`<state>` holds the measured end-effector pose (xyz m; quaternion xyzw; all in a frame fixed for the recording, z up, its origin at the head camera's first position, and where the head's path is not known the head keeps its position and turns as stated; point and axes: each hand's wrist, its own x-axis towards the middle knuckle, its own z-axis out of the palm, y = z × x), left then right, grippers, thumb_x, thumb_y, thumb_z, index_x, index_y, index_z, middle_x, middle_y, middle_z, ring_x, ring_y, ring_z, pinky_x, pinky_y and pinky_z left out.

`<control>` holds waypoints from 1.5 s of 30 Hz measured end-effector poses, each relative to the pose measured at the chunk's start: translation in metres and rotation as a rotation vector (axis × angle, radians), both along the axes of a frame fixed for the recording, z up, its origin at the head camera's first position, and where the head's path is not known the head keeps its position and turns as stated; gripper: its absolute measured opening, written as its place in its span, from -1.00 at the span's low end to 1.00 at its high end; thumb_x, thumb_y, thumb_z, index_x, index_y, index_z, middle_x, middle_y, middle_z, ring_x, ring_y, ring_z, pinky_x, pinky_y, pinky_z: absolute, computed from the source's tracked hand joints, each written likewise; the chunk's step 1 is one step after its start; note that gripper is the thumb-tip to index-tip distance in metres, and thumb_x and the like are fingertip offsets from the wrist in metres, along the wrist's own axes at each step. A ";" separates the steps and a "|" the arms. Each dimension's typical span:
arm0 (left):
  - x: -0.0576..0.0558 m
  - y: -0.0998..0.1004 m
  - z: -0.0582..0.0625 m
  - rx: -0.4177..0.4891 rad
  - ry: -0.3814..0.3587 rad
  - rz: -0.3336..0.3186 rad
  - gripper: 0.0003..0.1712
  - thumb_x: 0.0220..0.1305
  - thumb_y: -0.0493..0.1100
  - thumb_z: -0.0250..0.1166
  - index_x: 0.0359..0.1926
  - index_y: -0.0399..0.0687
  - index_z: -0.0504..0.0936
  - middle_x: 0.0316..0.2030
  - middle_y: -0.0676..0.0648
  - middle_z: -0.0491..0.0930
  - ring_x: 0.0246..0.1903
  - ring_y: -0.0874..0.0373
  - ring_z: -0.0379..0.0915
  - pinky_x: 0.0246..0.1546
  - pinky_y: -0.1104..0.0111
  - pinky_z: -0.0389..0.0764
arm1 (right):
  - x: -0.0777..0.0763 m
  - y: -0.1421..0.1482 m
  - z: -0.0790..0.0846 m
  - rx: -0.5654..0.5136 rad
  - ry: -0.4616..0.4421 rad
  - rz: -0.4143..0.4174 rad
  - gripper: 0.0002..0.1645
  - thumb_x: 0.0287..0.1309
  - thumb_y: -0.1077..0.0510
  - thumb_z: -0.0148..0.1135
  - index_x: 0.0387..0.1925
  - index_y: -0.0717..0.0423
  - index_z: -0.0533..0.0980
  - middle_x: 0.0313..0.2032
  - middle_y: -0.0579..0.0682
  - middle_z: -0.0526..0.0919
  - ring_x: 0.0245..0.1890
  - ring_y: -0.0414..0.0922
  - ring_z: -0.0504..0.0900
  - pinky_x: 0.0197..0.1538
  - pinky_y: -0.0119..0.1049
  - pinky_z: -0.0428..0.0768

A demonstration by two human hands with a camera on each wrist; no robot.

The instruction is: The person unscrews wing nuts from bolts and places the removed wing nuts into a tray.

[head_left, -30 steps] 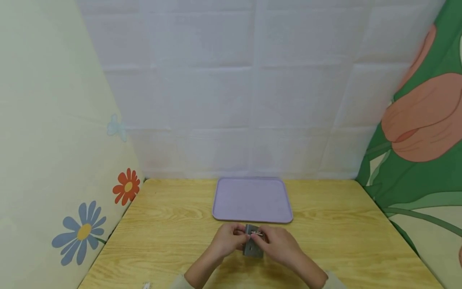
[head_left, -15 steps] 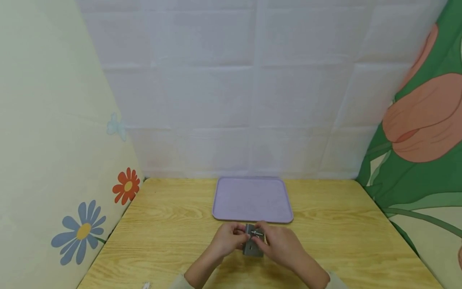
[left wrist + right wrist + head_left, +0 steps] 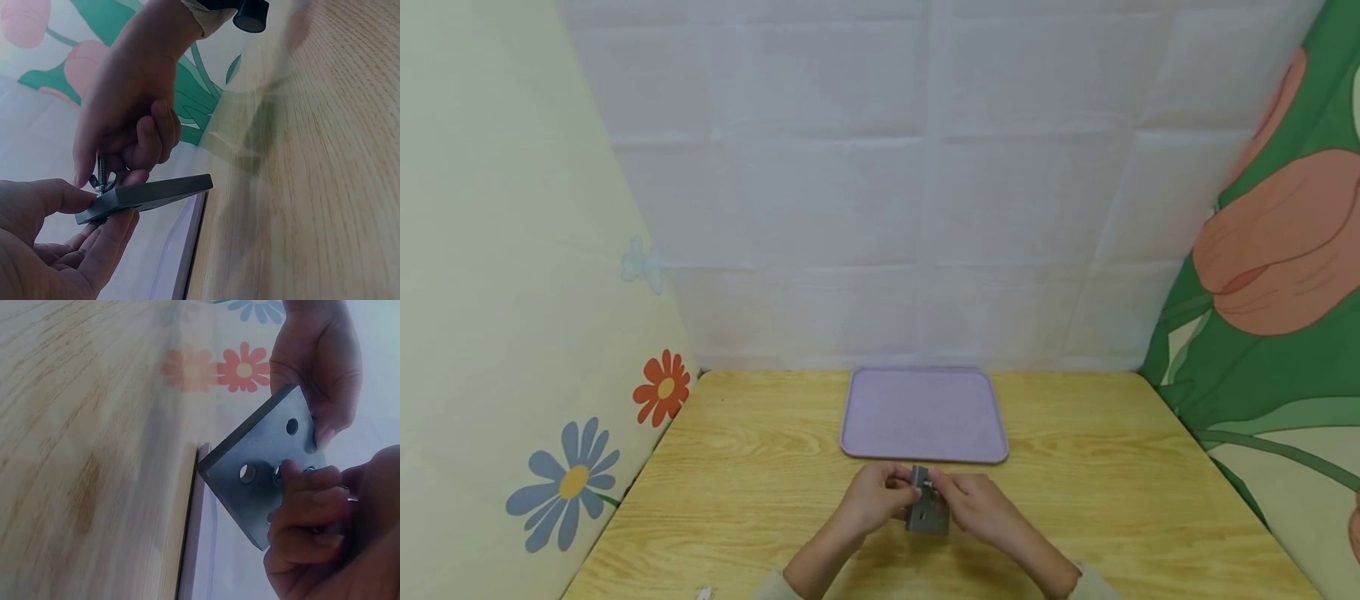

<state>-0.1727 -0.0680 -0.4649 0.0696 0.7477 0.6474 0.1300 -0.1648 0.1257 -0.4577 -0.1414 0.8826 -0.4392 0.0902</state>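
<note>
A grey metal plate (image 3: pixel 927 522) with several holes is held above the table, in front of the tray. My left hand (image 3: pixel 872 500) pinches its left edge between thumb and fingers. In the left wrist view, a threaded bolt (image 3: pixel 102 165) stands up from the plate near that edge, with a wing nut (image 3: pixel 102 183) low on it. My right hand (image 3: pixel 983 508) has thumb and finger at the wing nut, its other fingers curled in. The right wrist view shows the plate's holed face, partly covered by the right fingers (image 3: pixel 306 512).
A flat purple tray (image 3: pixel 925 414) lies on the wood-grain table (image 3: pixel 760 450), just beyond the hands. A small white item (image 3: pixel 703 593) is cut off at the bottom edge. White and flower-printed cloths enclose the table at the back and sides.
My right thumb and finger have shifted around the bolt, which now is mostly covered in the head view. The left hand and the plate have stayed nearly still.
</note>
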 end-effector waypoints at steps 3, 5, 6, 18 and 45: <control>0.000 0.000 0.000 0.003 0.000 0.000 -0.81 0.14 -0.39 0.34 -0.19 -0.39 0.62 -0.37 -0.09 0.67 -0.37 0.13 0.63 -0.42 0.30 0.76 | 0.000 0.000 -0.001 -0.013 -0.016 0.002 -0.27 0.55 -0.28 -0.23 -0.52 0.06 0.59 -0.74 -0.16 0.42 -0.72 -0.24 0.33 -0.66 -0.40 0.25; 0.001 0.000 0.000 0.003 0.001 0.001 -0.81 0.15 -0.39 0.35 -0.19 -0.39 0.62 -0.37 -0.10 0.67 -0.37 0.13 0.63 -0.42 0.30 0.75 | 0.000 0.000 -0.002 -0.027 -0.044 -0.001 -0.24 0.54 -0.31 -0.27 -0.51 0.06 0.58 -0.76 -0.17 0.39 -0.74 -0.24 0.29 -0.67 -0.41 0.21; 0.001 0.000 0.000 0.003 0.003 0.002 -0.81 0.15 -0.39 0.35 -0.19 -0.39 0.62 -0.37 -0.09 0.67 -0.37 0.14 0.63 -0.42 0.30 0.75 | 0.000 0.000 -0.002 -0.037 -0.059 -0.005 -0.23 0.54 -0.32 -0.29 -0.51 0.06 0.58 -0.77 -0.17 0.38 -0.75 -0.24 0.28 -0.67 -0.42 0.19; 0.003 0.000 0.001 -0.003 -0.003 0.005 -0.82 0.16 -0.39 0.35 -0.19 -0.38 0.63 -0.38 -0.09 0.67 -0.38 0.14 0.64 -0.42 0.32 0.75 | 0.001 -0.001 -0.001 -0.042 -0.061 0.022 -0.33 0.52 -0.30 -0.18 -0.51 0.03 0.55 -0.74 -0.18 0.39 -0.74 -0.26 0.27 -0.67 -0.43 0.18; 0.000 -0.003 0.000 -0.006 0.004 0.017 -0.82 0.18 -0.40 0.35 -0.18 -0.38 0.63 -0.40 -0.08 0.66 -0.40 0.14 0.63 -0.44 0.28 0.76 | 0.004 -0.004 0.004 0.215 0.337 -0.039 -0.55 0.47 -0.20 0.04 -0.50 -0.10 0.54 -0.70 -0.31 0.28 -0.69 -0.36 0.24 -0.62 -0.44 0.24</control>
